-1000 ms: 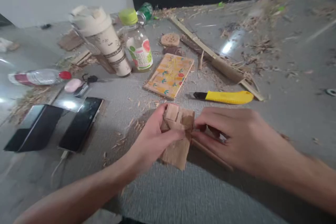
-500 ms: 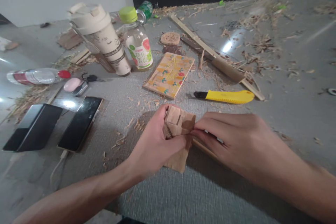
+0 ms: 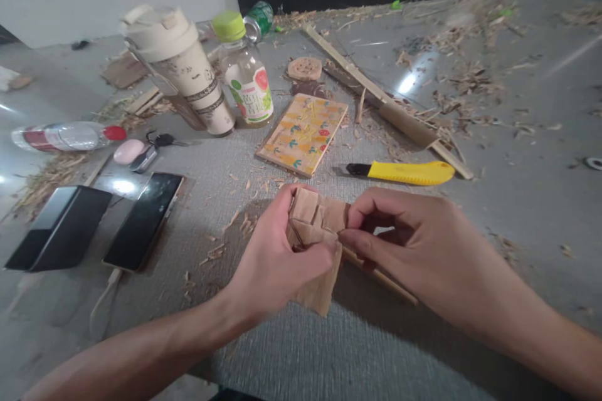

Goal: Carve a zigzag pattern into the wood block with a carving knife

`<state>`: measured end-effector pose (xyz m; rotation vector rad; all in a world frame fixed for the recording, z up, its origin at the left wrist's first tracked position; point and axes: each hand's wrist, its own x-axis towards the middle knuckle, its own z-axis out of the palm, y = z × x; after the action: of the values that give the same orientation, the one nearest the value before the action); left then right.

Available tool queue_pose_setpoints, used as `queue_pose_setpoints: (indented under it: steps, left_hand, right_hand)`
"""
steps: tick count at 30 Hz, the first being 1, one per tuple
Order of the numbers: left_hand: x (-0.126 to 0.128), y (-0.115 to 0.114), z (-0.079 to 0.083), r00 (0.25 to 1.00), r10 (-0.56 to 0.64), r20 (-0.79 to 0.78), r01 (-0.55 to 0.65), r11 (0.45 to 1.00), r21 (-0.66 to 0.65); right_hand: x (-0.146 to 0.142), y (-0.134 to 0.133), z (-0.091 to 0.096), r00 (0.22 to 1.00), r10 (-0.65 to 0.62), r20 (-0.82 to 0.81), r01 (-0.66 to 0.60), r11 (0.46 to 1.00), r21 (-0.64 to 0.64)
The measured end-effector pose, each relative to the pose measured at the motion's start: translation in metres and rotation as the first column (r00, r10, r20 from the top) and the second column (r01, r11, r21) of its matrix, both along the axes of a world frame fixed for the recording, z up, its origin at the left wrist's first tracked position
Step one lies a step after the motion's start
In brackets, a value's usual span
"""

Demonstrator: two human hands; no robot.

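My left hand (image 3: 277, 257) is wrapped around a small brown wooden piece (image 3: 313, 235) with raised blocks and slits on its top, thumb across the front. A flat brown part of it hangs below the thumb. My right hand (image 3: 404, 232) is closed, with thumb and forefinger pinching the piece's right edge; the exact spot between the fingertips is hidden. Under that hand a thin wooden stick (image 3: 392, 285) slants down to the right. Beyond the hands lies a yellow utility knife (image 3: 409, 172), apart from both. A patterned wooden board (image 3: 303, 135) lies behind the piece.
At the back left stand a beige tumbler (image 3: 188, 75) and a green-capped bottle (image 3: 247, 75). A phone (image 3: 143, 222) with a cable lies at left, near a dark folded device (image 3: 59, 225). A long wooden strip (image 3: 348, 66) and shavings (image 3: 475, 78) lie at the back right.
My right hand's fingers have spread into a looser pinch, uncovering more of the stick. The brown piece has tilted slightly to the left in my left hand.
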<state>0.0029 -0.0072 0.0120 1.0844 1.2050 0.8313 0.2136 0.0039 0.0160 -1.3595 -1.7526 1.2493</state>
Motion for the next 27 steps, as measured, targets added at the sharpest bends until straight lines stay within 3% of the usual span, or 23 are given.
queue_pose_setpoints:
  steps: [14,27]
  left_hand:
    - [0.0004,0.0015,0.0024,0.997,0.020,0.078,-0.016,0.999,-0.047]
    - [0.0018,-0.0041,0.0032,1.000,0.002,0.014,-0.002,1.000,0.003]
  right_hand:
    - [-0.0002,0.0036,0.0030,0.998,0.016,-0.066,-0.017,1.000,-0.013]
    - [-0.0017,0.0034,0.0046,0.999,0.013,-0.040,-0.013,1.000,0.010]
